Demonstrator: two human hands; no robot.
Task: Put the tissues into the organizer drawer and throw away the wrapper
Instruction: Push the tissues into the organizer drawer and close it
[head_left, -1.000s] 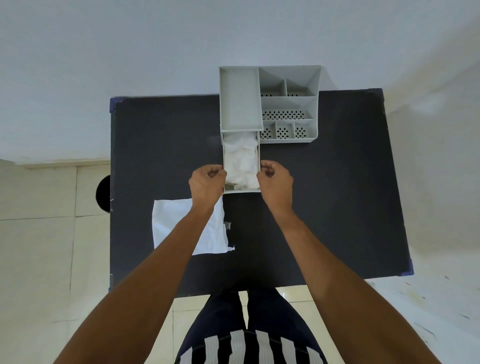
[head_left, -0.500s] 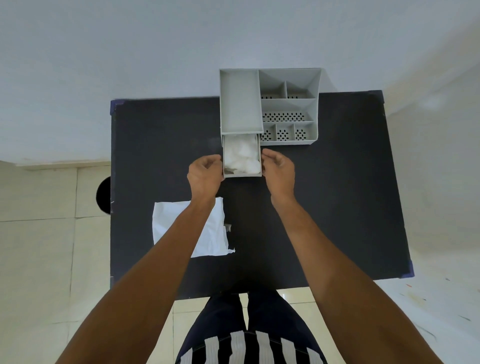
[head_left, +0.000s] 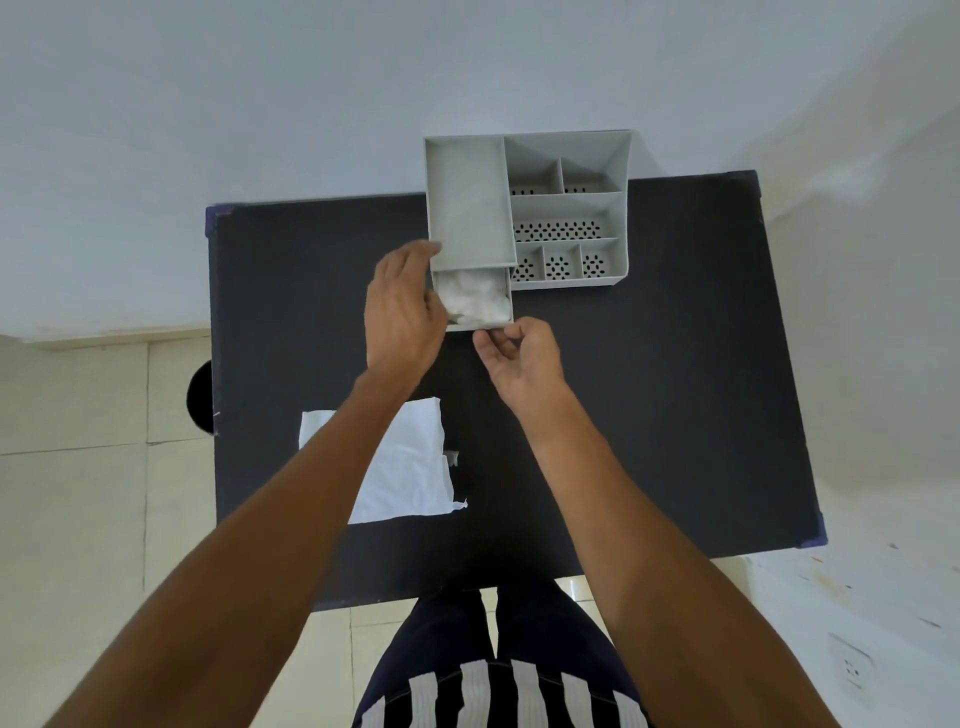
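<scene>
A grey organizer (head_left: 470, 208) stands at the far edge of the black table (head_left: 649, 389). Its drawer (head_left: 483, 326) sticks out a short way toward me, with white tissues (head_left: 475, 297) crumpled inside. My left hand (head_left: 402, 317) lies flat against the drawer's left side, fingers stretched up to the organizer's corner. My right hand (head_left: 519, 353) is just in front of the drawer's front right corner, fingers curled, fingertips touching the front edge. The white wrapper (head_left: 410, 467) lies flat on the table nearer me, partly under my left forearm.
The organizer's right half has several small compartments (head_left: 563, 228) with perforated bottoms, all bare. A dark round object (head_left: 200, 395) shows on the floor beyond the table's left edge. A white wall stands behind the table. My legs are at the near edge.
The drawer has slid further into the organizer. My left hand opened flat and moved up along its side; my right hand came off the side to the front corner.
</scene>
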